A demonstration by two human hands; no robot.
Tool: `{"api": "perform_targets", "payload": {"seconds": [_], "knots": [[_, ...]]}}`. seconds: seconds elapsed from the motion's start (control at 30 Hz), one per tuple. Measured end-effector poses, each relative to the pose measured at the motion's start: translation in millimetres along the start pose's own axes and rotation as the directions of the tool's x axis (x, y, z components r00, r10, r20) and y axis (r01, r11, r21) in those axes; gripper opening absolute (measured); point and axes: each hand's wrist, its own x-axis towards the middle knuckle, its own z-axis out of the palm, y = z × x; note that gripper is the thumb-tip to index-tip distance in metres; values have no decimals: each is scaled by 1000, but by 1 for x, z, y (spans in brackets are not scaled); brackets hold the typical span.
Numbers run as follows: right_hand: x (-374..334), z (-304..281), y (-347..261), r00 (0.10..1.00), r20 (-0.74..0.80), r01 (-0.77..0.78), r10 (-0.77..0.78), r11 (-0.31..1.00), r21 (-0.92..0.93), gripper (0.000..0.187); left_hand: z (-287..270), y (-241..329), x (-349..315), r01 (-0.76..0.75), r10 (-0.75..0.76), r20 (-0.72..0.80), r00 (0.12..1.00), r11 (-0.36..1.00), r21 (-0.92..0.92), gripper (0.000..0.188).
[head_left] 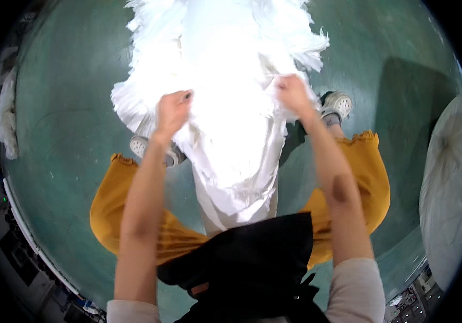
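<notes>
between pale shoes (340,103) lies white cloth (225,118), far end cut off, folds lost in glare; blurred right hand (292,92) pinches it; left hand (174,112) over it, fingertips washed out, can't tell grip

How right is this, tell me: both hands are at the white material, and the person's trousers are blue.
The trousers are yellow, not blue, as the head view shows. The left hand and right hand are indeed at the white material.

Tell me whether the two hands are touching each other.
Apart: the head view shows white material plainly across the gap between the left hand and right hand.
</notes>
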Motion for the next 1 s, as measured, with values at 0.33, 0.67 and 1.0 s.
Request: {"api": "perform_targets", "payload": {"seconds": [0.33,0.67,1.0], "knots": [[-101,-54,47,783,-427,-314,451,881,355,16,-3,-44,-31,-104,106,13,994,929,354,25],[-260,130,-83,478,314,-134,821,-285,949,18,97,-84,-222,-184,155,-418,895,983,-28,18],[-274,139,-46,564,-42,-495,825,378,782,13,67,-78,-229,226,-304,-364,880,944,-241,26]]}}
